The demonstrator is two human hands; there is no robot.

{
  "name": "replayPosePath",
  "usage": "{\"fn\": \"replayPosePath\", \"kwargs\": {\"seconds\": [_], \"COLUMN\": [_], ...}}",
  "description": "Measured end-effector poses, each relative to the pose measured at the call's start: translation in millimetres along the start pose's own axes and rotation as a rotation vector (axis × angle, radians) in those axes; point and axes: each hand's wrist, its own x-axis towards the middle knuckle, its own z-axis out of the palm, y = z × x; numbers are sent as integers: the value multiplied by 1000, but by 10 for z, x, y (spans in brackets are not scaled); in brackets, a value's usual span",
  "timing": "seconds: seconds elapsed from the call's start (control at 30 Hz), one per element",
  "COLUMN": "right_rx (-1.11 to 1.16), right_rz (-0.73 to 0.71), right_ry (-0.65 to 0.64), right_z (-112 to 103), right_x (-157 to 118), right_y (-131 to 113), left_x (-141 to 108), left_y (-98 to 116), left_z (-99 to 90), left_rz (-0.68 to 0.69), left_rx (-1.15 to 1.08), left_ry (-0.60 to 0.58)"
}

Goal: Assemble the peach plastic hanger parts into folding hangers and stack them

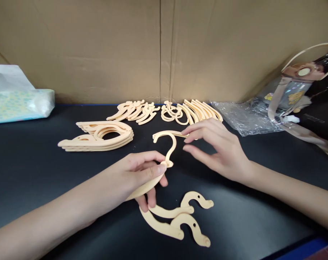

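Observation:
My left hand (142, 173) grips a cream plastic hanger piece (146, 187) whose upright hook (173, 144) rises past my thumb. Just right of the hook is my right hand (215, 148), its fingers apart and nothing in them. Behind that hand's fingertips lies a long curved piece (177, 133), partly hidden by them. Below my left hand, several curved pieces (164, 227) and hook-shaped pieces (196, 229) rest on the black table (242, 220); my left fingers overlap the ends of two.
Stacked folded hangers (115, 142) lie left. Rows of loose short pieces (136, 111), ring-like hooks (170, 112) and long arms (201, 111) lie at the back. A tissue pack (20, 104) is far left; clear plastic (239, 115) and a strapped bottle (288, 94) are right.

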Motion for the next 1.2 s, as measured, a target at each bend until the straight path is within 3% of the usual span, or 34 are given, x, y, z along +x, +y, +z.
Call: {"fn": "replayPosePath", "kwargs": {"seconds": [0.17,0.3,0.47,0.73,1.0,1.2], "right_rx": [-198,-231,-185,-9,37,71], "right_rz": [157,216,245,398,289,253], "right_ry": [-187,-264,-300,-282,-286,-300], "right_z": [82,109,68,1,9,29], "right_x": [-37,-43,-19,-12,5,-1], "right_y": [215,263,266,299,216,205], "left_x": [-38,-15,42,19,19,8], "left_y": [29,23,-6,-64,-89,-84], "left_z": [4,-14,-121,-192,-183,-189], "left_rz": [-57,-46,23,22,101,27], "left_rx": [-114,-105,-92,-59,-52,-155], "left_ry": [38,77,74,205,198,153]}}
